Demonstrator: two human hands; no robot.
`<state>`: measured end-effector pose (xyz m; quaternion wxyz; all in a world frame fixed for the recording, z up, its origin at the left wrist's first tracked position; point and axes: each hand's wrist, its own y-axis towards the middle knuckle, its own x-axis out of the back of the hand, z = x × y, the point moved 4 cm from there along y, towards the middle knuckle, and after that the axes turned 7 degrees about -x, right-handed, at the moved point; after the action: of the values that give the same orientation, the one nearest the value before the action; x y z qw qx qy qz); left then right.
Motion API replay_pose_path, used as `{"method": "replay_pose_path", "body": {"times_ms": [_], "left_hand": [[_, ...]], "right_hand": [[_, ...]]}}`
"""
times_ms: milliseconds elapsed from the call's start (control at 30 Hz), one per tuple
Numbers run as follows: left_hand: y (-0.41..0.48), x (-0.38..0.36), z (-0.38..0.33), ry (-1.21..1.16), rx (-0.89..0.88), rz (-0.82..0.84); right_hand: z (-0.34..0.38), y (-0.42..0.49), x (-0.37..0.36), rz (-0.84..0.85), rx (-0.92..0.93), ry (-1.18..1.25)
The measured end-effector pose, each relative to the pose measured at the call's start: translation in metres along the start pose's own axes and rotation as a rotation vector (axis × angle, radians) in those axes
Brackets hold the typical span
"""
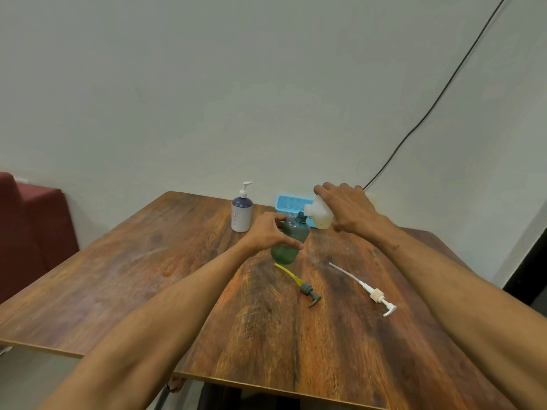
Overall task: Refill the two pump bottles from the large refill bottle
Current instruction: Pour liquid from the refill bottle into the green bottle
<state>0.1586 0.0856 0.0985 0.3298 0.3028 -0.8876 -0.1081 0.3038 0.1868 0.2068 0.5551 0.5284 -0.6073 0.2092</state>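
Green bottle [291, 241] sits mid-frame, pump off, neck leaning a little toward the right, with green liquid in its lower part. We can't tell if its base touches the table [148, 276] or is just off it. Our left hand [266, 233] grasps it round the body, thumb on the near side and fingers curled over the shoulder. The white bottle [319, 214] is just right of and above it, tipped over so its open mouth meets the green bottle's neck. There is pale yellowish liquid in its lower corner; we can't make out a stream. Our right hand [346, 207] clamps that bottle from above, fingers wrapped over its far side. Below the green bottle, toward the bottom of the frame, a grey pump [309, 291] with a yellow tube lies flat on the table. To its right lies a white pump [377, 295] with a long white tube, the two well apart. Up and left of the green bottle a purple bottle [241, 213] stands upright near the table's far edge, its white pump fitted. A blue basket [291, 202] is against the wall behind both hands, partly hidden by them. A red seat [29, 226] is at the left edge of the frame. A black cable [429, 110] runs down the wall from the upper right corner to just behind our right hand.
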Motion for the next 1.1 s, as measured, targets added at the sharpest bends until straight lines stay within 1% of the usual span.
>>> {"method": "replay_pose_path", "body": {"times_ms": [500, 967, 1100], "left_hand": [[0.0014, 0.0026, 0.0001, -0.015, -0.005, -0.014], [-0.0012, 0.0044, -0.0005, -0.026, -0.013, -0.011], [-0.0023, 0.0034, 0.0004, -0.037, -0.011, -0.016]], "right_hand": [[0.0008, 0.0032, 0.0042, -0.006, 0.007, -0.04], [0.0016, 0.0052, 0.0019, -0.03, 0.013, -0.037], [0.0003, 0.0042, -0.0021, -0.026, 0.005, 0.004]]}}
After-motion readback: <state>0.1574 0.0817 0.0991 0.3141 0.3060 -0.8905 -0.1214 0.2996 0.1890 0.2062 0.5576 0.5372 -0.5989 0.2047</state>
